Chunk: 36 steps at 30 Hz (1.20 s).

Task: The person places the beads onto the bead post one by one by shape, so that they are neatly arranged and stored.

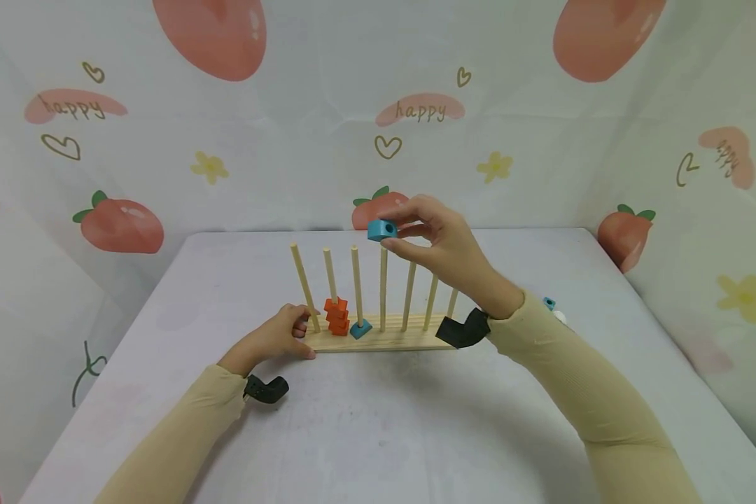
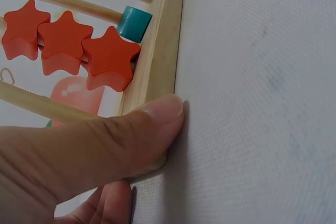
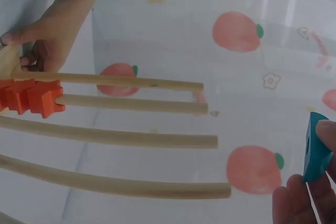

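Observation:
My right hand [image 1: 444, 238] pinches a blue block with a hole [image 1: 376, 230] between thumb and fingers, up at the tops of the pegs. In the right wrist view that blue block [image 3: 316, 148] shows at the right edge, apart from the peg ends. A wooden peg stand [image 1: 390, 341] with several upright pegs sits on the table. My left hand [image 1: 274, 336] grips its left end, thumb [image 2: 163, 111] along the front edge. Orange-red star blocks [image 1: 337, 316] are stacked on the second peg from the left. Another blue block [image 1: 360, 330] lies at the foot of the third.
Beyond my right forearm lie a small blue block [image 1: 549, 303] and a white piece [image 1: 561, 317], the latter partly hidden by the sleeve. A fruit-printed cloth backdrop [image 1: 315, 140] rises behind the table [image 1: 378, 420].

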Available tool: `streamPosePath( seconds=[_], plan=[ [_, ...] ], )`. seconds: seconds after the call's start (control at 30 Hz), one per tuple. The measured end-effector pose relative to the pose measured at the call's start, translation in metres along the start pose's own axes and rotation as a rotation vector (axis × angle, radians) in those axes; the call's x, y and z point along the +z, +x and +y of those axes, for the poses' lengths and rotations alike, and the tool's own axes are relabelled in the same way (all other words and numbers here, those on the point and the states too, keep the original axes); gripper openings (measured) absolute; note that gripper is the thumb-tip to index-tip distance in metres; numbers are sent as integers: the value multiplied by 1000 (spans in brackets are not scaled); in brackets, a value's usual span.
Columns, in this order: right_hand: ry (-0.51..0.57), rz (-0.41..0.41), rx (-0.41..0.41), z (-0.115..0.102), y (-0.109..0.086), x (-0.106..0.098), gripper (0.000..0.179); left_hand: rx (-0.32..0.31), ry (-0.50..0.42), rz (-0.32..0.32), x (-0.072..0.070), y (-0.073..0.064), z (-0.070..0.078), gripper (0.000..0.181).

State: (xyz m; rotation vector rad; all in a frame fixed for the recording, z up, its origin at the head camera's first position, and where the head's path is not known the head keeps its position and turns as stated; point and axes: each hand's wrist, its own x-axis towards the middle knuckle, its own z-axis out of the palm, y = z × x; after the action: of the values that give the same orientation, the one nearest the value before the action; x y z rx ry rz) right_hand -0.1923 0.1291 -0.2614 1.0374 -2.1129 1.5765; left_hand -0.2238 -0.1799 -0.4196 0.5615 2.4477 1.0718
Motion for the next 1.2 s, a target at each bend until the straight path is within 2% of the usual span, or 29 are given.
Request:
streamPosePath(
  seconds=[0.2, 0.43, 0.57, 0.9, 1.2],
  plan=[
    [-31, -74, 11, 9, 14, 10, 30, -53, -1, 2, 2, 5, 0, 71],
    [-147, -181, 129, 16, 26, 17, 31, -44, 1, 9, 2, 6, -1, 71],
    [-182, -232, 165, 19, 28, 18, 30, -45, 6, 5, 2, 6, -1, 70],
    [-186, -265, 179, 21, 29, 20, 29, -46, 16, 1, 1, 6, 1, 70],
    [-255, -289, 188, 21, 31, 21, 29, -63, 26, 6, 2, 7, -2, 71]
  ],
)
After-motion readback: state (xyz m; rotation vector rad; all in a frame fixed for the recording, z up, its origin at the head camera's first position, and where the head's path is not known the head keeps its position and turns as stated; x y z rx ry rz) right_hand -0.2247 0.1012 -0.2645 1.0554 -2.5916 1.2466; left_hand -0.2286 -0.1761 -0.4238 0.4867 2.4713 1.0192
